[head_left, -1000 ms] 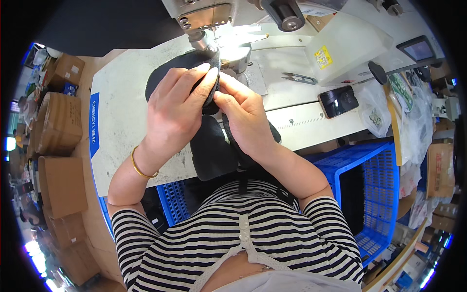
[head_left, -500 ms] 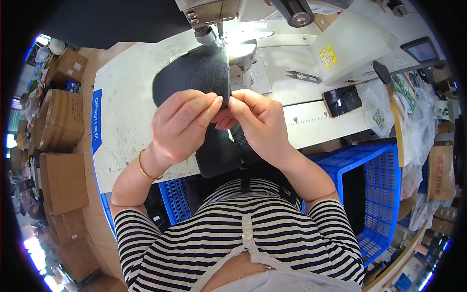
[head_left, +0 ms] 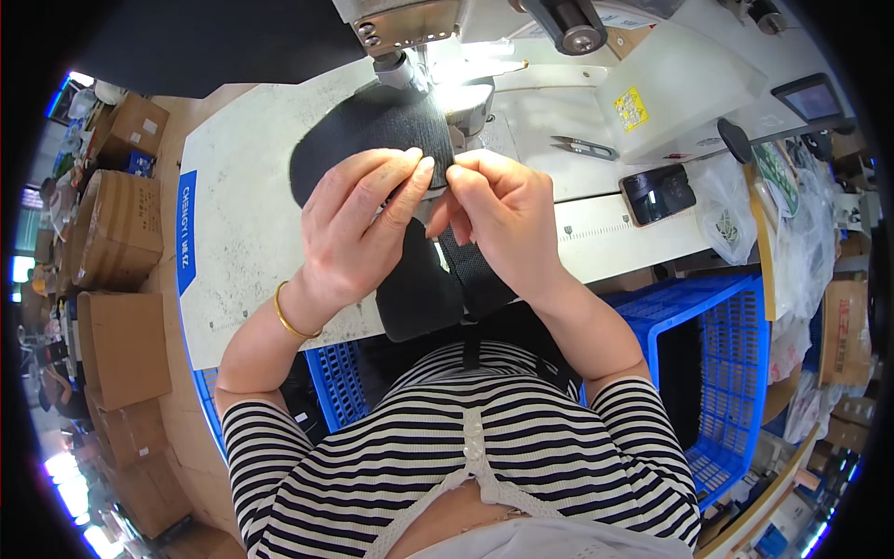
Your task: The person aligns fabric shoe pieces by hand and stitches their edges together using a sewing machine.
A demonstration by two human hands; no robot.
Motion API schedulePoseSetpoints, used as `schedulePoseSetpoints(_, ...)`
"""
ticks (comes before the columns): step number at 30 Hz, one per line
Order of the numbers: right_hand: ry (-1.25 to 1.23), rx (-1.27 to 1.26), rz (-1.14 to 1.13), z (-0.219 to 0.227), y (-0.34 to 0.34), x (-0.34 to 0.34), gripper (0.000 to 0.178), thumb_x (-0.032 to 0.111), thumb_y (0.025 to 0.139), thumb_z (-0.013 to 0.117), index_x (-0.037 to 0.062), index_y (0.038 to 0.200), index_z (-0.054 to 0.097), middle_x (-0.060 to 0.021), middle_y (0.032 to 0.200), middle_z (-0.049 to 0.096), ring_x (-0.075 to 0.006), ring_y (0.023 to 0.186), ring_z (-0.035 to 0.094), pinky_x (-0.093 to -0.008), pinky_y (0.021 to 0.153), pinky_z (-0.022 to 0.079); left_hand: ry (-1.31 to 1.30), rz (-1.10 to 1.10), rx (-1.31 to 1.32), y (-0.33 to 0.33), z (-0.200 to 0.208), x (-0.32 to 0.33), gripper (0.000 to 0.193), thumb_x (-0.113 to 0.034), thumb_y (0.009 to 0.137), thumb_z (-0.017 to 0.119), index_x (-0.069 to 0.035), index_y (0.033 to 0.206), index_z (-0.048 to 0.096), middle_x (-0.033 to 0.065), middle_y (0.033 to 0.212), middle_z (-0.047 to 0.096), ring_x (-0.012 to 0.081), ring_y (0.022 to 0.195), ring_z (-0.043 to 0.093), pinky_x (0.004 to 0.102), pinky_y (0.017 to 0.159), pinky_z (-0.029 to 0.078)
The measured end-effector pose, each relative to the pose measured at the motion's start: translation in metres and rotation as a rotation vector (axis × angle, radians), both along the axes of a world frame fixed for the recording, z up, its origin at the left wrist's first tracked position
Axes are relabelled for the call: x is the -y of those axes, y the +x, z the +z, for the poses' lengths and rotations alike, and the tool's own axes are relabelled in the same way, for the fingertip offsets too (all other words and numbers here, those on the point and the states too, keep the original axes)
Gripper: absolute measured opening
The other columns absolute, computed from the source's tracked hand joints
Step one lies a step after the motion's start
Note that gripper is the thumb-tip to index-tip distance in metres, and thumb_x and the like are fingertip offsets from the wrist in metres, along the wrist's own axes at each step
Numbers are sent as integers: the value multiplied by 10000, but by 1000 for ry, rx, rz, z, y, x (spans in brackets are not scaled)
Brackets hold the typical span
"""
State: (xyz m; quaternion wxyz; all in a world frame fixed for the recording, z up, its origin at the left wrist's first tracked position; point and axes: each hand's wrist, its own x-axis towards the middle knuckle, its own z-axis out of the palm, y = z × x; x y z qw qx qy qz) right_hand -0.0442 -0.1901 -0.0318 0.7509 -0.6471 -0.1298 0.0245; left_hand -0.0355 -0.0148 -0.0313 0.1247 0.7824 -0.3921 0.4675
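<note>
A black fabric piece (head_left: 358, 126) with a rounded left end lies on the white sewing machine table (head_left: 242, 205). Its upper edge passes beneath the lit needle area of the sewing machine (head_left: 410, 26). With fingertips pinched together, my left hand (head_left: 358, 224) grips the fabric near its right edge. My right hand (head_left: 507, 214) pinches that same edge between thumb and forefinger, its other fingers curled below. More black material (head_left: 419, 291), part of it mesh-like, hangs under my hands over the table's front edge. The fingertips hide the exact spot where the layers meet.
Right of the needle lie thread snips (head_left: 585, 147) and a dark phone (head_left: 658, 194), with a clear plastic bag (head_left: 724, 219) beside them. A blue plastic crate (head_left: 712, 401) stands below on the right. Cardboard boxes (head_left: 123, 349) line the left side.
My right hand has moved slightly up and right along the edge, and my fingertips are farther apart. The left hand has shifted a little up and right. The fabric's right edge has swung rightward.
</note>
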Motion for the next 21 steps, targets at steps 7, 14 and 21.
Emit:
schedulePoseSetpoints(7, 78, 49, 25, -4, 25, -6, 271, 133, 928, 501, 0, 726, 625, -54, 601, 667, -40, 466, 506, -214, 438, 394, -66, -41, -8, 16, 10, 1, 367, 29, 554, 681, 34, 918, 725, 99, 922, 674, 254, 870, 657, 328, 715, 565)
schedulePoseSetpoints(14, 135, 32, 24, -3, 33, -11, 255, 126, 955, 506, 3, 784, 650, -73, 630, 677, -45, 463, 505, -207, 438, 382, -49, -105, 66, 40, 11, -7, 308, 41, 552, 665, 47, 858, 700, 109, 885, 685, 258, 844, 664, 334, 710, 561)
schedulePoseSetpoints(21, 109, -4, 104, -12, 22, -6, 251, 167, 991, 502, 10, 995, 697, -88, 691, 685, -51, 515, 515, -185, 483, 389, -24, -61, 121, 56, 13, -10, 306, 40, 570, 666, 30, 874, 699, 89, 904, 688, 233, 859, 667, 333, 715, 561)
